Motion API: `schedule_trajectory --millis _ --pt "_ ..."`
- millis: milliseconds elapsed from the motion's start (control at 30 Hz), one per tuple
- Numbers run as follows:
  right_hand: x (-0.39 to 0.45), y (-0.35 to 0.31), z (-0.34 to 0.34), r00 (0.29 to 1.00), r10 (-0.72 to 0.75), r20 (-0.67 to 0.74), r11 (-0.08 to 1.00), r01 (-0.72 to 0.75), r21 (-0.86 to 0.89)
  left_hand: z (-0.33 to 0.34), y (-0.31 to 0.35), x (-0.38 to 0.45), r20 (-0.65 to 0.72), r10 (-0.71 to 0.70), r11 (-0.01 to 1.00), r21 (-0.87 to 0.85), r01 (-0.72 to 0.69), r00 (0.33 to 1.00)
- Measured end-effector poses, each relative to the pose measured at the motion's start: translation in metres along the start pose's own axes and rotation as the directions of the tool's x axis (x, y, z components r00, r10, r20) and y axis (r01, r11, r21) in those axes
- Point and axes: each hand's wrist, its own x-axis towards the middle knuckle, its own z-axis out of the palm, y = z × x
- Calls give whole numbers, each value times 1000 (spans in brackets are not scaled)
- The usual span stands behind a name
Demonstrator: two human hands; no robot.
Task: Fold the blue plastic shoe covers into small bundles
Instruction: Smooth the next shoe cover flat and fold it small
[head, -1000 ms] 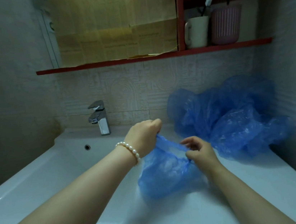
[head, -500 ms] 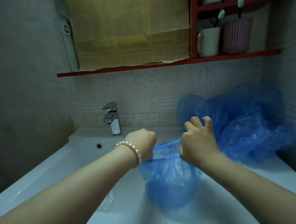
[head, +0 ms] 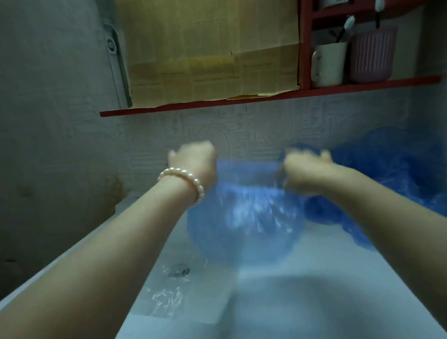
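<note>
A blue plastic shoe cover [head: 247,220] hangs stretched between my two hands above the white sink [head: 291,302]. My left hand [head: 196,163], with a pearl bracelet on its wrist, grips the cover's rim at the left. At the right end of the rim, my right hand [head: 303,167] is closed on the plastic. The cover bulges downward like an open pouch and is blurred by motion. A heap of more blue shoe covers [head: 405,176] lies on the counter behind my right arm.
The sink basin with its drain [head: 178,272] lies below my left forearm; the tap is hidden behind my left hand. A red shelf [head: 264,97] on the wall carries a white mug [head: 329,64] and a pink toothbrush cup [head: 373,55]. Walls close in left and right.
Both hands have risen and pulled apart, stretching the shoe cover's opening wide. The cover has lifted off the counter and now hangs in the air.
</note>
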Motion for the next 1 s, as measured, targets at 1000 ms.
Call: schedule_trajectory --millis 1000 --pt "-69 92 169 740 -115 -662 928 318 193 154 43 -109 -189 612 786 36 -617 768"
